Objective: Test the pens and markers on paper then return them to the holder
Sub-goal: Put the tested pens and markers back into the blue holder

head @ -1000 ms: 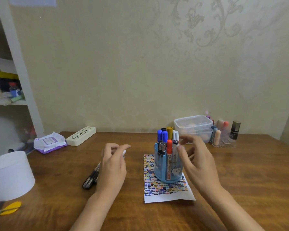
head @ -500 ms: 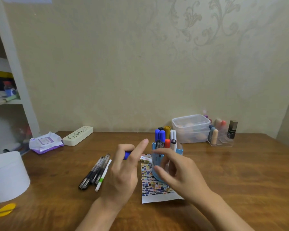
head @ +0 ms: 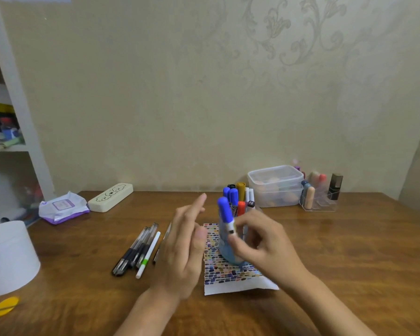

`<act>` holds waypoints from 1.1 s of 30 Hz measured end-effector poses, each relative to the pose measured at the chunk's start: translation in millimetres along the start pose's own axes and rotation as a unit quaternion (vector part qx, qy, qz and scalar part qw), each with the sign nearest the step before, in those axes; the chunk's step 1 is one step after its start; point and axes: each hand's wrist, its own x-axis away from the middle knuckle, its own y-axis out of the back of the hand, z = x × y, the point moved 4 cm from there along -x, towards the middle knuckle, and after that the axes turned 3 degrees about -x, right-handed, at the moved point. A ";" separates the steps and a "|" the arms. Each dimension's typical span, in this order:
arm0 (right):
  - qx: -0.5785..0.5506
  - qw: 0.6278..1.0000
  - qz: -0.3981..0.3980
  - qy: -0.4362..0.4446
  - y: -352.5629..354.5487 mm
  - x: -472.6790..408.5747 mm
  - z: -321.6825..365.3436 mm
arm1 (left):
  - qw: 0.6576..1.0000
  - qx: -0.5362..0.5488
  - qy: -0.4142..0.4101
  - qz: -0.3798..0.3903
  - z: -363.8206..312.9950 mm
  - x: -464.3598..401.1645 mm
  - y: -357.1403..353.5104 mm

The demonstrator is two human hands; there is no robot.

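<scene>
Over the paper [head: 230,286] at table [head: 349,251] centre, my right hand [head: 264,246] pinches a blue-capped marker [head: 226,214] upright in front of the holder [head: 224,248], left hand [head: 182,246] fingers straight, holding nothing, loose pens [head: 136,251] at nine o'clock.

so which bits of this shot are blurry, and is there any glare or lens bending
Head view: both hands are motion-smeared, the left hand most at its fingertips, the right hand around the blue-capped marker; the gel pens stay sharp; soft glare sheens the wooden table at right; wide-angle bending tilts the shelf upright.
</scene>
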 end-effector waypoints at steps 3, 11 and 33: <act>-0.047 0.996 -0.072 -0.033 22.2 -4.5 -2.9 | 0.994 -0.066 0.022 0.080 6.6 0.7 -6.2; -0.119 0.958 -0.252 -0.071 61.4 -8.5 -14.7 | 0.960 -0.098 0.066 0.254 12.2 7.3 -30.4; 0.130 0.988 -0.034 -0.078 32.1 -8.0 -25.3 | 0.949 -0.081 0.102 0.286 20.6 7.5 -33.8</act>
